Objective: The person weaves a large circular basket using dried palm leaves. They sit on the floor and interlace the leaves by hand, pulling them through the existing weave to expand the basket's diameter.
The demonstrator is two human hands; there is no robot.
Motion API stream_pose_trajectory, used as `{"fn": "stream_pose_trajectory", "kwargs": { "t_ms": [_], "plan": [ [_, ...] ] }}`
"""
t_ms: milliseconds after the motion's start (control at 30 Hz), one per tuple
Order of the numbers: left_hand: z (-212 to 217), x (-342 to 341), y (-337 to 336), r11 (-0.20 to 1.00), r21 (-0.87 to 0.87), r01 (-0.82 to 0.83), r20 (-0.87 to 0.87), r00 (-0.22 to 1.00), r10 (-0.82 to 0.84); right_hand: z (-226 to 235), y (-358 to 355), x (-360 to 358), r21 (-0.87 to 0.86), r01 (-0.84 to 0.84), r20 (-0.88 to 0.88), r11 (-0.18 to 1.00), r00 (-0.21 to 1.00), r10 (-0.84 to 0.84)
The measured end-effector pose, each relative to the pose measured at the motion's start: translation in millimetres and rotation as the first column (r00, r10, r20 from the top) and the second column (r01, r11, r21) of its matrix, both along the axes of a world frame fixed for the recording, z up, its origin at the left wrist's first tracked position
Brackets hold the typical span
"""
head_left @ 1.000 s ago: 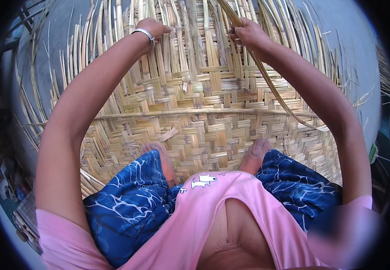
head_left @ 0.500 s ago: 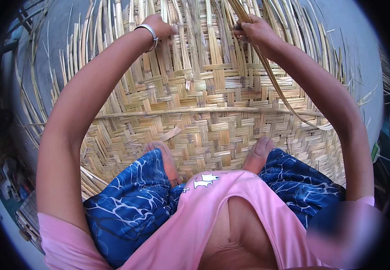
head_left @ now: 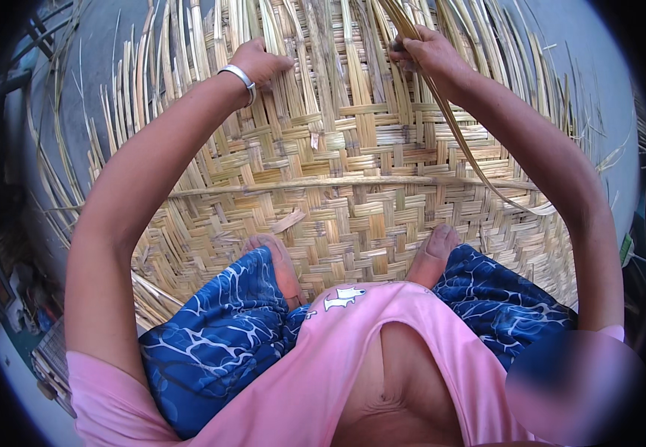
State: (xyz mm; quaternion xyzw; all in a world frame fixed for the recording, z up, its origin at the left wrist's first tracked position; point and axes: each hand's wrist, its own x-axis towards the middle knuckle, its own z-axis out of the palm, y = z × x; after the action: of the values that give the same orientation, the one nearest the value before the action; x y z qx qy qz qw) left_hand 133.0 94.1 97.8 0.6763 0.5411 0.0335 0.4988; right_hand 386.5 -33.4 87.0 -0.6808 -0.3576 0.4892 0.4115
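Left hand (head_left: 263, 63) moved slightly bodyward, grip unclear; right hand (head_left: 431, 56) grips long strip (head_left: 460, 141); woven mat (head_left: 360, 223) beneath both.

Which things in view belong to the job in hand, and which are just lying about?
Belonging to the job:
- woven mat
- unwoven strips, beside the left hand
- long loose strip, held by the right hand

Apparently lying about:
- pale scrap on the mat
- clutter at the left edge, too dim to identify
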Motion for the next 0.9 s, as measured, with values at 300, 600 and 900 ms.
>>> {"fn": "stream_pose_trajectory", "kwargs": {
  "t_ms": [300,600,900],
  "plan": [
    [-4,9,1,0.993,0.020,-0.115,-0.048,0.992,0.116,7,-7,-2,-0.035,0.015,-0.040,0.999,0.999,-0.017],
    [5,-5,-3,0.971,-0.240,0.008,0.222,0.974,0.047,0,-14,2,-0.081,0.015,-0.062,0.997,0.998,-0.021],
    [36,-6,32,0.873,-0.464,0.147,0.670,0.703,0.238,-2,-8,1,0.046,0.057,-0.101,0.997,0.994,-0.052]
  ]
}}
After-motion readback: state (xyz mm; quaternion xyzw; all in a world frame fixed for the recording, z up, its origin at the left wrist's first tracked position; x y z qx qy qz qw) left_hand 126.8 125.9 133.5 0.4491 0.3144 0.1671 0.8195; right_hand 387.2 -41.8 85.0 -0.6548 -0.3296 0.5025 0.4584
